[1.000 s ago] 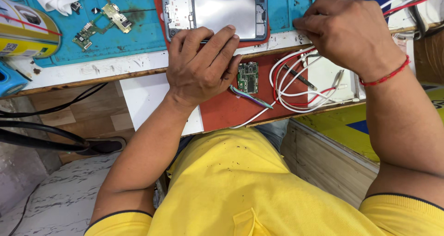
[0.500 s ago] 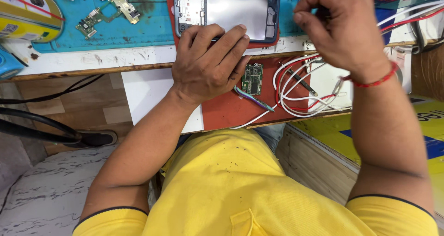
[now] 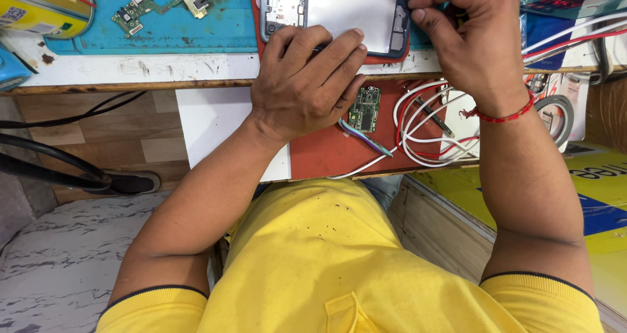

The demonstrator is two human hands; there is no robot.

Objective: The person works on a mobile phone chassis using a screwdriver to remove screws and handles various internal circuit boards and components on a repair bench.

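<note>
Opened phone frame [image 3: 339, 10] at top centre of the frame, lying on a red mat over the blue work mat [image 3: 196, 29]. Left hand [image 3: 304, 85] flat, fingers together, pressing the frame's lower edge. Right hand [image 3: 467, 36] now at the frame's right end, thumb and forefinger pinched at its corner; whether around a small part or tool, impossible to tell. Half a second back, that hand further right and clear of the frame; now on it, so work on that corner likely under way.

Loose circuit boards [image 3: 163, 3] at upper left on the blue mat. Lower shelf below: red pad [image 3: 326, 153], small green board [image 3: 364, 109], coiled white and red wires [image 3: 431, 130], white sheet [image 3: 215, 121]. Black cables [image 3: 59, 160] at left, marbled floor [image 3: 59, 268] at lower left, yellow carton [image 3: 601, 202] at right.
</note>
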